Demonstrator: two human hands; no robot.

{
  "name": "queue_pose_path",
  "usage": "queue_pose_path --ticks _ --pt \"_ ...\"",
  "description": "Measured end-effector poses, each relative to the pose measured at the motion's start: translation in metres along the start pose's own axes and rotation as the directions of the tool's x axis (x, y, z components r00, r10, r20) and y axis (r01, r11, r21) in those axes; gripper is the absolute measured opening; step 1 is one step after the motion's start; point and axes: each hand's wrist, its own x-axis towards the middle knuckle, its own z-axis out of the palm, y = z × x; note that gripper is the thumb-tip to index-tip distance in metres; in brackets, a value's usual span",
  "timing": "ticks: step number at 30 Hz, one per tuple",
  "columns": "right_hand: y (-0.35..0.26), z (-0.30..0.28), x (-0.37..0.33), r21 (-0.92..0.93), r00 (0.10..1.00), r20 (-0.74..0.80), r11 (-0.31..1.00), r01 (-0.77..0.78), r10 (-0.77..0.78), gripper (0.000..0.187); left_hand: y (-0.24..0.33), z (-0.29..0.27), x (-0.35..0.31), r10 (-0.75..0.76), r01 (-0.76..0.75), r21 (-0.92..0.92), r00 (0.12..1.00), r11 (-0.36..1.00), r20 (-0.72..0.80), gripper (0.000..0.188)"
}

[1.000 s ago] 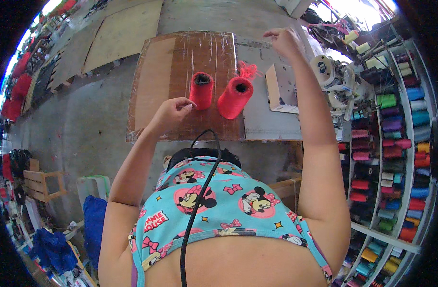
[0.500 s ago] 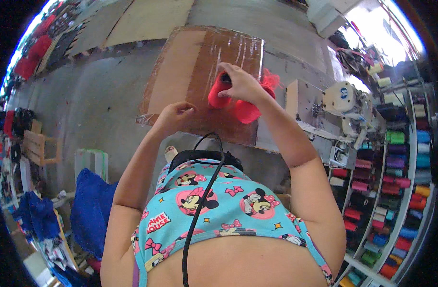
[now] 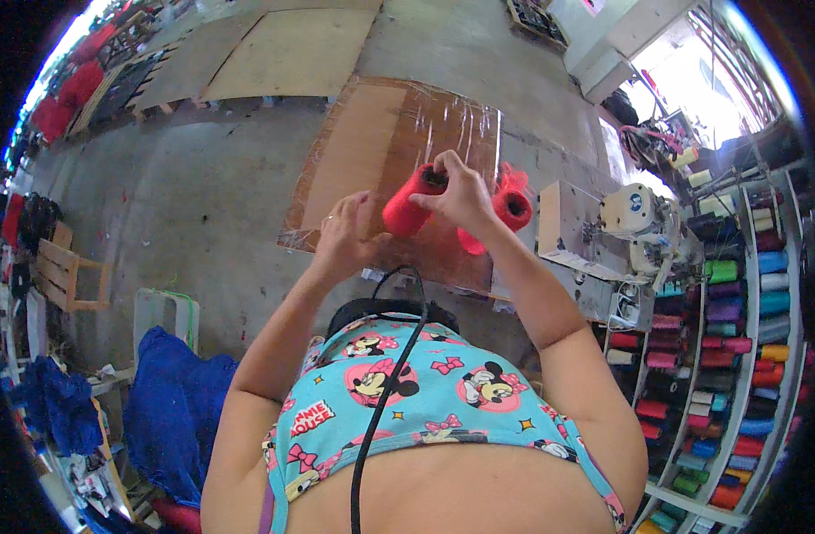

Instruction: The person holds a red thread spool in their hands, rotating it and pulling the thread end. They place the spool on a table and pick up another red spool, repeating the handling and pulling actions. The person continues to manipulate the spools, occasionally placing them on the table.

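Note:
My right hand (image 3: 465, 198) grips the dark-cored top end of a cone of red thread (image 3: 406, 212), holding it tilted above the brown board (image 3: 343, 165). A second cone of red thread (image 3: 475, 238) stands just right of it, partly behind my right wrist, with loose red strands at its far side. My left hand (image 3: 347, 240) is just left of the held cone, fingers apart and nothing in them. A small gap seems to separate it from the thread.
A sewing machine (image 3: 628, 212) stands on a table to the right, beside shelves (image 3: 753, 303) full of coloured thread cones. Blue fabric (image 3: 178, 400) hangs at lower left near a white chair (image 3: 165, 319). A black cable (image 3: 388, 392) runs down my front.
My left hand has opened from curled fingers and moved right, closer to the held cone. My right hand still holds that cone, now tilted more. The view has shifted slightly.

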Motion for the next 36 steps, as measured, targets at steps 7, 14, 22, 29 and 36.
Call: queue_pose_path --ticks 7,14,22,29,36 --pt "-0.12 0.053 -0.003 0.323 0.957 0.19 0.935 0.148 -0.218 0.05 -0.001 -0.066 -0.019 -0.126 0.097 -0.141 0.967 0.985 -0.221 0.066" --pt "-0.186 0.094 0.022 0.269 0.658 0.298 0.722 0.637 -0.691 0.038 -0.022 -0.158 -0.078 -0.093 0.129 0.12 0.959 0.984 -0.269 0.067" --pt "-0.241 0.167 -0.001 0.078 0.472 0.217 0.497 0.864 -0.855 0.027 -0.029 -0.221 -0.132 -0.31 0.341 0.097 0.919 0.935 -0.245 0.067" --pt "-0.267 0.202 -0.03 0.354 0.819 0.103 0.79 0.501 -0.565 0.012 -0.047 -0.242 -0.165 -0.154 0.269 0.275 0.913 0.923 -0.377 0.07" --pt "-0.292 0.213 -0.054 0.28 0.87 0.127 0.859 0.429 -0.476 0.009 -0.048 -0.252 -0.188 -0.105 0.358 0.407 0.844 0.84 -0.526 0.067"
